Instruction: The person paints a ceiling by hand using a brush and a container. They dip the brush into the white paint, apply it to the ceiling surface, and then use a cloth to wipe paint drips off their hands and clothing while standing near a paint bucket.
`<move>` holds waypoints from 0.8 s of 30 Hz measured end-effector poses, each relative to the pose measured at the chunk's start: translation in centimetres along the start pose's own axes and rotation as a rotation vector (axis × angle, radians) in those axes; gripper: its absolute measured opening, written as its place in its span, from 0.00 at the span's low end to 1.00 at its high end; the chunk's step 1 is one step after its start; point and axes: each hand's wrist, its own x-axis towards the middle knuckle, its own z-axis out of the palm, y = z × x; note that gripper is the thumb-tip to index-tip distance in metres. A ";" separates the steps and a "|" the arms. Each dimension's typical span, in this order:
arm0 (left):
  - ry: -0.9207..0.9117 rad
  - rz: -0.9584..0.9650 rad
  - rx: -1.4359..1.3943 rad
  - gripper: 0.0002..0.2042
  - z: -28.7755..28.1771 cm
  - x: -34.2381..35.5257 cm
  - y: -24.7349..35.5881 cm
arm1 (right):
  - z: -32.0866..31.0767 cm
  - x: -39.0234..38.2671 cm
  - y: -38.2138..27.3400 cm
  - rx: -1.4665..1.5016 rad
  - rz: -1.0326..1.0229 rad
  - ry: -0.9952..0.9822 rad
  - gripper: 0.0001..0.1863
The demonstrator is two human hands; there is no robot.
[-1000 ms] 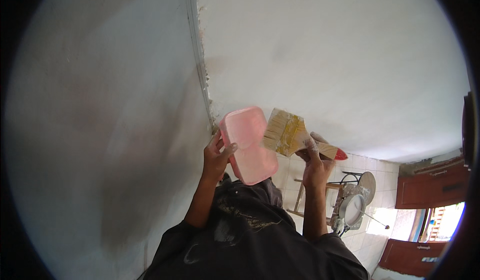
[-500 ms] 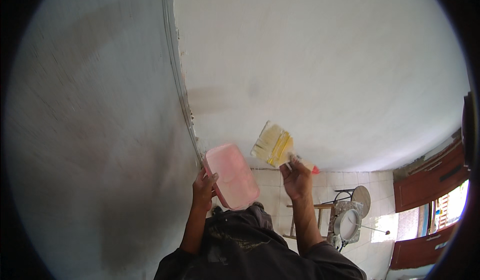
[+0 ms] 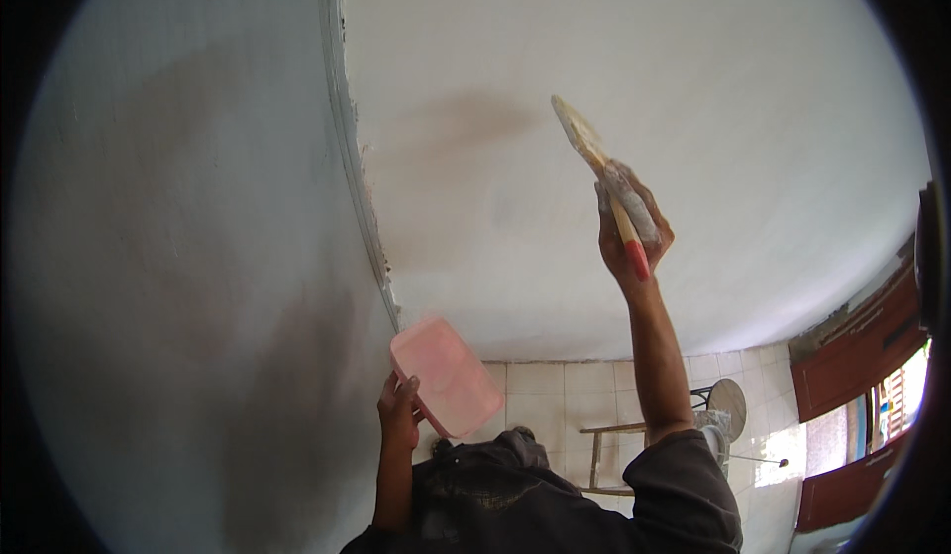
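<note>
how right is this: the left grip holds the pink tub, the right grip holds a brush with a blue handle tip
The handle tip is red, not blue, as the head view shows. The left grip holds the pink tub, the right grip holds the brush.

Garment [image 3: 575, 504]: I'm seeing dark, near-black cloth spreading along the lower middle of the frame, creasing in folds.
Smears [image 3: 485, 500]: I'm noticing faint, pale patches marking the front, below centre.
Right sleeve [image 3: 684, 480]: I'm seeing it ending near the elbow, flaring loosely, lower right.
Right hand [image 3: 616, 242]: I'm making out whitish residue [image 3: 634, 207] coating a finger, right of centre.
Left forearm [image 3: 393, 485]: it's showing bare.
</note>
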 end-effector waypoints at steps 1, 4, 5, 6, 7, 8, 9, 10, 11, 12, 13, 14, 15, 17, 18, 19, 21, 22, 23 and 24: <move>0.012 -0.004 -0.005 0.29 0.0 -0.2 0.3 | -0.1 1.4 0.7 -0.003 -0.001 0.011 0.13; 0.048 0.009 -0.067 0.32 -0.4 0.1 0.3 | 0.2 4.3 2.8 -0.126 -0.388 -0.061 0.25; 0.057 0.013 -0.070 0.31 -0.6 0.1 0.3 | 0.3 5.0 3.0 -0.131 -0.389 -0.052 0.25; 0.053 0.019 -0.068 0.31 -0.6 -0.1 0.3 | 0.3 6.1 2.8 -0.174 -0.423 -0.071 0.25; 0.055 0.024 -0.082 0.31 -0.5 -0.3 0.5 | 0.3 7.1 2.8 -0.219 -0.457 -0.090 0.25; 0.055 0.029 -0.096 0.31 -0.4 -0.3 0.6 | 0.4 8.0 3.3 -0.249 -0.502 -0.072 0.25; 0.055 0.034 -0.093 0.31 -0.6 -0.3 0.5 | 0.6 8.8 3.3 -0.248 -0.501 -0.066 0.25; 0.047 0.032 -0.088 0.31 -0.8 -0.2 0.3 | 0.8 9.7 3.1 -0.255 -0.498 -0.064 0.26; 0.038 0.031 -0.083 0.31 -0.9 0.0 0.3 | 1.0 10.5 2.9 -0.262 -0.495 -0.061 0.26; 0.032 0.023 -0.078 0.31 -0.7 0.2 0.1 | 1.6 10.5 3.5 -0.267 -0.500 -0.062 0.28; 0.011 0.027 -0.080 0.31 -0.6 0.2 -0.1 | 2.5 9.2 4.2 -0.232 -0.362 -0.168 0.28; -0.012 0.037 -0.083 0.31 -0.5 0.3 -0.1 | 3.8 7.1 5.1 -0.209 -0.377 -0.216 0.28; -0.021 0.038 -0.078 0.31 -0.4 0.3 0.0 | 4.9 5.1 5.7 -0.183 -0.396 -0.260 0.28; -0.002 0.040 -0.075 0.31 -0.2 0.6 0.2 | 5.4 1.7 4.2 -0.140 -0.309 -0.493 0.22; -0.008 0.040 -0.083 0.31 0.1 0.6 0.1 | 5.0 1.3 3.0 -0.106 -0.277 -0.563 0.22; -0.014 0.042 -0.079 0.31 0.2 0.4 0.3 | 4.4 1.3 2.1 -0.064 -0.236 -0.632 0.22; -0.026 0.044 -0.073 0.31 0.6 0.3 0.6 | 3.2 2.6 1.7 0.059 -0.160 -0.644 0.20; -0.033 0.052 -0.077 0.32 0.7 0.3 0.6 | 3.1 3.7 2.2 0.036 -0.135 -0.662 0.18; -0.040 0.060 -0.082 0.32 0.7 0.3 0.6 | 3.0 5.0 2.9 0.013 -0.110 -0.679 0.16; -0.042 0.058 -0.080 0.32 0.4 0.5 0.3 | 3.2 6.7 3.6 -0.130 -0.054 -0.681 0.13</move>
